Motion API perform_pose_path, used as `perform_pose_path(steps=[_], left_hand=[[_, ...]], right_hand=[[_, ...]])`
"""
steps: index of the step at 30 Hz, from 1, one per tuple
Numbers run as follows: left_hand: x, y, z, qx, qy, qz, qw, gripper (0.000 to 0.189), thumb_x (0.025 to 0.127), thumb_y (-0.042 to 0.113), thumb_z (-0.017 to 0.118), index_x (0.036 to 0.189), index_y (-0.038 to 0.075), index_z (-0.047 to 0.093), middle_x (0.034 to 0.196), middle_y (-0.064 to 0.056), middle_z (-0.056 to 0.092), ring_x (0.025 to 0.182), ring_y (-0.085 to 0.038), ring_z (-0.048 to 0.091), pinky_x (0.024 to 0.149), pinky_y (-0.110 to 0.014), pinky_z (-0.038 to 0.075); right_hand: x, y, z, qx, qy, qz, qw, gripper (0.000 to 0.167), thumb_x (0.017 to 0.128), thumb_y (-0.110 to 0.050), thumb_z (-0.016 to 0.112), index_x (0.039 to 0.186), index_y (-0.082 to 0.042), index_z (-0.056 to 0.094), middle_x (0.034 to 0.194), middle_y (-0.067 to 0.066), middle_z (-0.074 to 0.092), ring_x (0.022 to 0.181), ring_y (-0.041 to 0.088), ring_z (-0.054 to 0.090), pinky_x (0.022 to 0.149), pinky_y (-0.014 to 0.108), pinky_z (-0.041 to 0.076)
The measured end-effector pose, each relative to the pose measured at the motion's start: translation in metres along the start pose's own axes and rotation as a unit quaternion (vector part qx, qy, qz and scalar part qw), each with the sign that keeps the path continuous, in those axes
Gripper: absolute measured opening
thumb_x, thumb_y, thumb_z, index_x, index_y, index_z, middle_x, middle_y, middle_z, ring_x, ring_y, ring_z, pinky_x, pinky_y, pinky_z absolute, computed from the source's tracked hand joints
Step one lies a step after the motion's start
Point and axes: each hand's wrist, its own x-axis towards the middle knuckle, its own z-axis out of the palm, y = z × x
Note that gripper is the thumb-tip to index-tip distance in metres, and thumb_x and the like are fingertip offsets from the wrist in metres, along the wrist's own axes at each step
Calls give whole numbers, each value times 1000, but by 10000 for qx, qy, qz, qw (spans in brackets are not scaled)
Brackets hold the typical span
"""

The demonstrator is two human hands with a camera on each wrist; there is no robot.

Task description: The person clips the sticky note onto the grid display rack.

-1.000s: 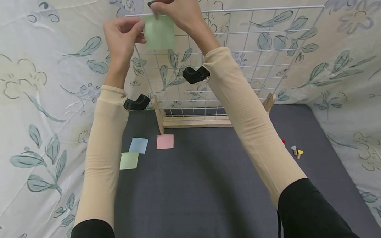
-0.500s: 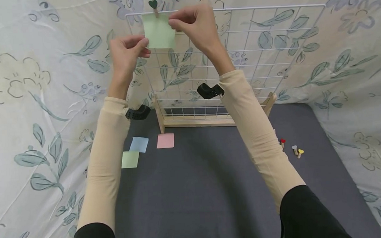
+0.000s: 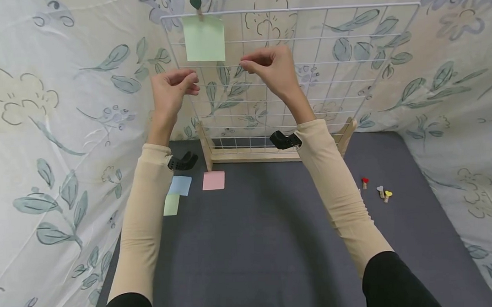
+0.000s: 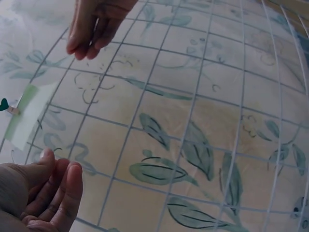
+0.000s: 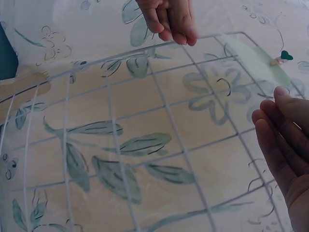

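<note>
A green sticky note [image 3: 205, 40] hangs at the upper left of a white wire grid [image 3: 316, 63]. Over the grid's top wire, a small wooden clothespin with a dark green heart [image 3: 196, 3] clips it. Below and left of the note, my left hand [image 3: 171, 90] has loosely bent fingers with nothing in them. To the lower right of the note is my right hand [image 3: 273, 72], thumb and fingers close together and holding nothing. In the left wrist view the clipped note [image 4: 30, 113] lies beyond the left fingertips.
On the dark grey table [image 3: 250, 245] lie a blue note [image 3: 180, 185], a pink note [image 3: 213, 180] and another green note [image 3: 171, 205], partly behind my left sleeve. Heart clothespins in red [image 3: 365, 182], white [image 3: 380, 191] and yellow [image 3: 386, 196] lie at right. A wooden base [image 3: 254, 157] supports the grid.
My right hand has let go of the green-heart clothespin and moved down and right. My left hand has left the note's edge and dropped lower. The note stays clipped.
</note>
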Motion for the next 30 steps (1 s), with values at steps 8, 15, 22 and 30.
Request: perform_pose_path(steps=[8,15,22,30], left_hand=[[-22,-25,-7,253,-20,-72,9997,23,89,9,72,100,-10,71,81,-7,71,65,-17,67,65,-22,61],[-43,-59,-14,374,106,-432,9983,25,89,9,71,103,-11,70,81,-5,71,63,-14,68,63,-21,61],[-63,-102,-23,480,220,-916,9944,26,90,8,70,105,-13,69,80,-3,71,64,-12,68,64,-22,62],[-89,-152,-42,1013,64,-1383,9852,30,92,10,69,110,-13,67,87,-13,72,64,-12,69,69,-29,63]], right_hand=[[-29,31,-10,207,164,385,9989,18,89,-15,75,97,1,77,91,10,74,76,11,67,76,23,58],[-63,61,-21,254,289,806,9960,19,89,-12,74,99,4,75,88,7,74,75,8,67,70,19,55],[-107,69,-38,84,368,1085,9934,18,90,-4,70,101,11,72,91,19,73,76,12,67,72,15,54],[-156,116,-58,-201,531,1581,9858,20,90,-4,71,102,12,71,95,23,71,77,8,68,71,13,54]])
